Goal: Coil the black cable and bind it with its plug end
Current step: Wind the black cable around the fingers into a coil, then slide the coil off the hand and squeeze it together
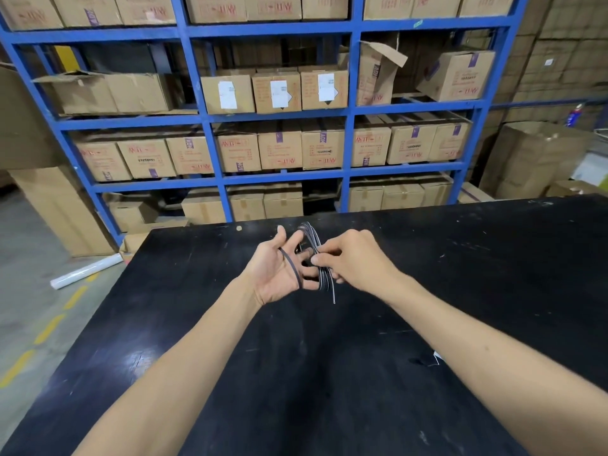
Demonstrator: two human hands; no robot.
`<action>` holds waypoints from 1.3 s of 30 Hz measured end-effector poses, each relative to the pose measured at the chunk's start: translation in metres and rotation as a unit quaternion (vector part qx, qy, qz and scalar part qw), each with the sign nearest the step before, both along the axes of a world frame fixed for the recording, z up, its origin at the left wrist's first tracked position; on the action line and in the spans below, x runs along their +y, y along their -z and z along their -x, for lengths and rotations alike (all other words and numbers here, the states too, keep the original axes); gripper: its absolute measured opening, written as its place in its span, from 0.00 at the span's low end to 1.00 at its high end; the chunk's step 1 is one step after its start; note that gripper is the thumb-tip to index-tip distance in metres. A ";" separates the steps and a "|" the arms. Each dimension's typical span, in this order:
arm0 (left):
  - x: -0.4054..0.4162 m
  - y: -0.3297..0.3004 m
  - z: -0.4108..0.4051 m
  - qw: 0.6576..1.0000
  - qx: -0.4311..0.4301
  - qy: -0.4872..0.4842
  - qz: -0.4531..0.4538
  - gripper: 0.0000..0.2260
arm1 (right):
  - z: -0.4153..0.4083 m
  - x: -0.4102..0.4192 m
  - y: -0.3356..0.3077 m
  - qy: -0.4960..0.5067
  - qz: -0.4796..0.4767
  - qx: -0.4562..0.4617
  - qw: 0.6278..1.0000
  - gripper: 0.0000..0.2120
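The black cable [312, 240] is gathered into several narrow loops held upright between both hands, above the black table [460, 258]. My left hand [279, 274] is palm up with fingers spread; the loops pass over its fingers and one strand crosses the palm. My right hand [352, 258] pinches the bundle from the right with thumb and forefinger. A loose cable end hangs down below the bundle near the right hand. The plug end is not visible to me.
Blue steel shelving [210, 139] full of cardboard boxes stands just beyond the table's far edge. A white roll [86, 270] lies on the concrete floor at the left. A small pale scrap [437, 357] shows beside my right forearm.
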State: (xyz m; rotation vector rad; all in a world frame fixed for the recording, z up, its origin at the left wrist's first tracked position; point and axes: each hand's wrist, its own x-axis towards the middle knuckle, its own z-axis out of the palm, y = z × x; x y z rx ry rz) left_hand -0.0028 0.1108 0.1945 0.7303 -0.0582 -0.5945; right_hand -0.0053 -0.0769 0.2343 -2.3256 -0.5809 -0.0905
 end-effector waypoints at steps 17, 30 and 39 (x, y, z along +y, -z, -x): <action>-0.018 -0.012 -0.001 0.995 -0.022 -0.094 -0.005 0.27 | -0.018 0.012 -0.005 0.105 -0.042 0.112 0.987 0.04; -0.035 -0.026 -0.003 0.838 -0.110 -0.283 -0.454 0.33 | -0.032 -0.011 0.002 0.148 -0.054 0.118 0.980 0.12; -0.015 -0.031 -0.020 0.763 -0.240 -0.213 -0.561 0.22 | -0.035 -0.023 -0.004 0.086 -0.097 0.169 0.977 0.10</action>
